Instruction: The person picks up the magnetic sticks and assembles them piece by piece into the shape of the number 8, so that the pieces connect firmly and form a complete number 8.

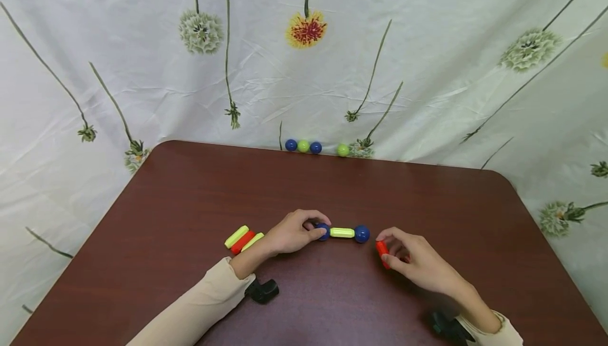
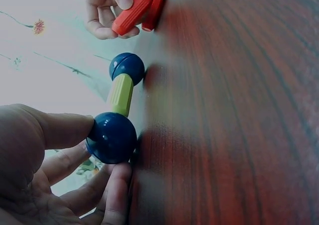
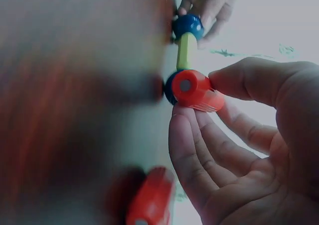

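My left hand (image 1: 294, 231) pinches a blue ball (image 2: 112, 138) between thumb and fingers. A yellow-green rod (image 1: 342, 232) joins that ball to a second blue ball (image 1: 362, 233), forming a dumbbell shape low over the table. To the right, my right hand (image 1: 418, 259) pinches a red rod (image 1: 382, 253), apart from the second ball in the head view. A round grey spot shows on the red rod's end (image 3: 185, 85) in the right wrist view. Another red rod (image 3: 152, 197) lies on the table beside the right hand, mostly hidden by it in the head view.
Left of the left hand lie two yellow-green rods (image 1: 236, 237) with a red rod (image 1: 243, 242) between them. Several blue and green balls (image 1: 303, 146) line the far edge of the brown table (image 1: 214, 188), before a flower-print cloth (image 1: 266, 71).
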Action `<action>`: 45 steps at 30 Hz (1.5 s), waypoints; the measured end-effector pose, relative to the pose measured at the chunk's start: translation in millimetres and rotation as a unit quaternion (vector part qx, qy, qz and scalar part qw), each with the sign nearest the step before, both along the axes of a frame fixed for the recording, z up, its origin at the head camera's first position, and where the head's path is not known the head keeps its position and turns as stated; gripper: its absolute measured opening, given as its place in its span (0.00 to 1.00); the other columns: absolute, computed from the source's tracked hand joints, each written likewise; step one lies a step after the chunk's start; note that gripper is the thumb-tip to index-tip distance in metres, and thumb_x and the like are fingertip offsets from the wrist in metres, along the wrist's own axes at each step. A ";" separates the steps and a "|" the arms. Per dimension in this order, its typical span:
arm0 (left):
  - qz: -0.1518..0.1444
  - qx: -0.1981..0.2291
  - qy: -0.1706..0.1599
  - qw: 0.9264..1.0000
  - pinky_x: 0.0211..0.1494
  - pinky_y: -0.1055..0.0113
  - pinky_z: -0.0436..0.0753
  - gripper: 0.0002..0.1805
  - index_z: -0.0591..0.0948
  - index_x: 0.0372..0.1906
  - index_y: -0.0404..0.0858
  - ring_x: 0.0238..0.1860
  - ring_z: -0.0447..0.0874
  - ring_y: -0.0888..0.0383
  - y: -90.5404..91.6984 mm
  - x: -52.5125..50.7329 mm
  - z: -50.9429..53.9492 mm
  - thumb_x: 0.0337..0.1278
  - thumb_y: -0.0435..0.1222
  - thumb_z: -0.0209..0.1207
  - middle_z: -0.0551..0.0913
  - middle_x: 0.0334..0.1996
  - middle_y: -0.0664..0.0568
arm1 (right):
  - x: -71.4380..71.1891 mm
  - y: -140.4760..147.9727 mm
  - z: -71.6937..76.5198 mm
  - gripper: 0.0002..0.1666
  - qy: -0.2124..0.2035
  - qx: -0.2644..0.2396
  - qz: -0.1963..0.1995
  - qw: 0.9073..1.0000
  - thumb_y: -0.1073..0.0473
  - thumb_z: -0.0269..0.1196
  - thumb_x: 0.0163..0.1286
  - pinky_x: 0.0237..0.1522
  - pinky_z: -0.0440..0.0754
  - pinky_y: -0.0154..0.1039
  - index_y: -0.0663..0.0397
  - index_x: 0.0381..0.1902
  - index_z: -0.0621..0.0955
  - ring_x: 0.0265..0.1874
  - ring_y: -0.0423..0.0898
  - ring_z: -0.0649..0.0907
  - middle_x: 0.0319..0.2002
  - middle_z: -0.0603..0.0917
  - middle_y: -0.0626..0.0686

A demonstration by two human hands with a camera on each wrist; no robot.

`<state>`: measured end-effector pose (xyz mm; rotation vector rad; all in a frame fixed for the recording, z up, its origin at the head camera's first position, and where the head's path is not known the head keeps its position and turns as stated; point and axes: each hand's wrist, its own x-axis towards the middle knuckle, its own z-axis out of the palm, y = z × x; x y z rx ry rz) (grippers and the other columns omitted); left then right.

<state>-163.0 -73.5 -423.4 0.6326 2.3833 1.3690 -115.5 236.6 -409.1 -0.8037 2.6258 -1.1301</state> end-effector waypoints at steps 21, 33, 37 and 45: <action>-0.003 0.002 0.000 1.000 0.40 0.68 0.77 0.11 0.84 0.52 0.41 0.36 0.78 0.60 1.1 0.0 1.3 0.69 0.36 0.60 0.85 0.46 0.50 | 3.3 -25.5 -14.1 0.21 -0.056 -0.042 -0.066 0.995 0.67 0.66 0.65 0.39 0.85 0.33 0.56 0.54 0.72 0.36 0.37 0.85 0.43 0.85 0.53; -0.003 -0.001 0.002 1.000 0.40 0.68 0.76 0.11 0.84 0.52 0.41 0.36 0.77 0.60 0.8 -0.5 -0.4 0.68 0.36 0.61 0.85 0.46 0.50 | -0.1 -27.5 -14.0 0.40 -0.080 -0.046 -0.067 0.993 0.66 0.68 0.64 0.36 0.83 0.33 0.61 0.67 0.60 0.32 0.37 0.85 0.41 0.85 0.55; -0.003 0.000 0.007 1.000 0.40 0.69 0.77 0.11 0.84 0.52 0.41 0.36 0.78 0.61 0.3 0.2 -0.6 0.68 0.36 0.60 0.85 0.46 0.50 | -1.7 -28.0 -13.3 0.41 -0.094 -0.036 -0.073 0.992 0.64 0.68 0.65 0.35 0.81 0.33 0.62 0.69 0.60 0.31 0.37 0.86 0.41 0.85 0.55; -0.007 0.005 0.007 1.000 0.38 0.69 0.77 0.11 0.84 0.52 0.40 0.35 0.78 0.62 -1.2 0.9 -1.8 0.69 0.36 0.60 0.85 0.45 0.50 | -4.8 -28.1 -13.4 0.36 -0.113 -0.040 -0.079 0.990 0.62 0.67 0.67 0.36 0.81 0.34 0.61 0.68 0.64 0.30 0.40 0.86 0.44 0.83 0.57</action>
